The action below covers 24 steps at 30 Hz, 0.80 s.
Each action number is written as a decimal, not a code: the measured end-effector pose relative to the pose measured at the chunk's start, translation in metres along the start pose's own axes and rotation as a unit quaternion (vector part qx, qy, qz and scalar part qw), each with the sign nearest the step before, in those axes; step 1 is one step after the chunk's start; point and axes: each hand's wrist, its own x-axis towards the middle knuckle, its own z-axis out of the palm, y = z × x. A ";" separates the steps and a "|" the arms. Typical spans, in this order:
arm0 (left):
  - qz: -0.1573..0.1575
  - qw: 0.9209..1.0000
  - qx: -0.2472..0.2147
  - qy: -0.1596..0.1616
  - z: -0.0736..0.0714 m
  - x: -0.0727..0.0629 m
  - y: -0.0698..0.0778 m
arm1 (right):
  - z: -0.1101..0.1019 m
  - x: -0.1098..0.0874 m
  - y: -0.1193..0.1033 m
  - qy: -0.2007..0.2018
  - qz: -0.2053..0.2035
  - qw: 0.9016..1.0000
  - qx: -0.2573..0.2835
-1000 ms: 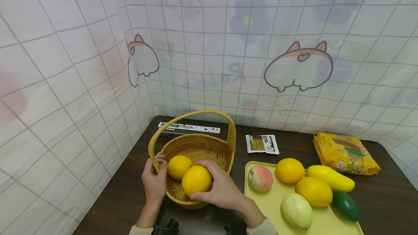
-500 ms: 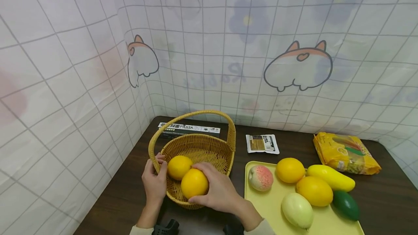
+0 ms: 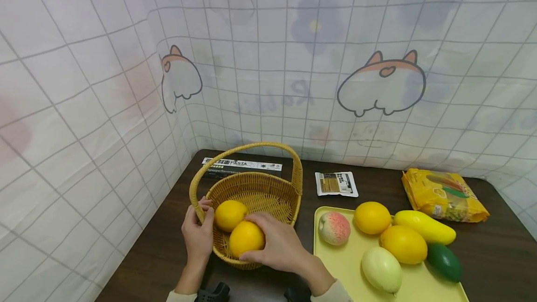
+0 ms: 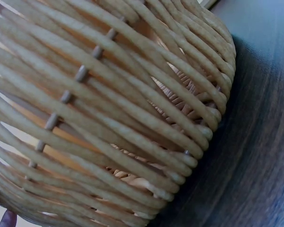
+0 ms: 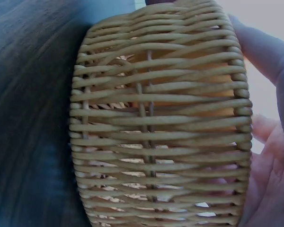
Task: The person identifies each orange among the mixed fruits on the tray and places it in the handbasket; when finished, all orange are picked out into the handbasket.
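Note:
A wicker basket [image 3: 285, 209] with a tall arched handle stands on the dark table. At its left side, my left hand [image 3: 198, 232] grips the rim by the foot of the handle. My right hand [image 3: 281, 243] reaches over the near right rim and holds a deep-yellow lemon [image 3: 246, 239] low in the basket, thumb on the near side and fingers behind. A second lemon [image 3: 230, 215] lies beside it to the left. Both wrist views are mostly filled by the basket's woven wall [image 4: 109, 94]; part of the right hand [image 5: 270, 165] shows past the rim.
Right of the basket, a yellow tray [image 3: 335, 264] holds a peach [image 3: 334, 228], more lemons [image 3: 403, 244], a long yellow fruit [image 3: 423, 227], a pale green fruit [image 3: 382, 269] and a dark green one [image 3: 444, 263]. Behind lie a pasta box [image 3: 247, 166], small packet [image 3: 336, 184] and yellow bag [image 3: 444, 195].
My right hand has moved slightly left and lower with the lemon, bringing it deeper into the basket and closer to the other lemon. My left hand stays on the rim.

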 end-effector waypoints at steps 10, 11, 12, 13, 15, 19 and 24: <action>-0.011 1.000 -0.009 -0.006 -0.001 0.001 -0.002 | 0.003 -0.001 -0.001 0.007 -0.009 1.000 -0.009; -0.012 1.000 -0.007 -0.006 -0.001 0.001 -0.002 | 0.002 -0.002 -0.001 0.002 -0.010 1.000 0.001; -0.012 1.000 -0.005 -0.005 -0.001 0.000 -0.002 | 0.000 -0.002 -0.001 -0.005 -0.010 1.000 0.017; -0.012 1.000 -0.003 -0.005 -0.001 0.000 -0.002 | -0.002 -0.003 0.000 -0.014 -0.008 0.999 0.038; -0.012 1.000 0.001 -0.004 -0.001 0.000 -0.002 | -0.007 -0.004 0.002 -0.037 -0.006 0.995 0.093; -0.009 1.000 0.007 -0.004 -0.001 0.000 0.000 | -0.017 -0.005 0.006 -0.074 0.001 0.981 0.178; -0.004 1.000 0.017 -0.004 -0.001 0.001 0.002 | -0.028 -0.006 0.008 -0.094 -0.001 0.979 0.184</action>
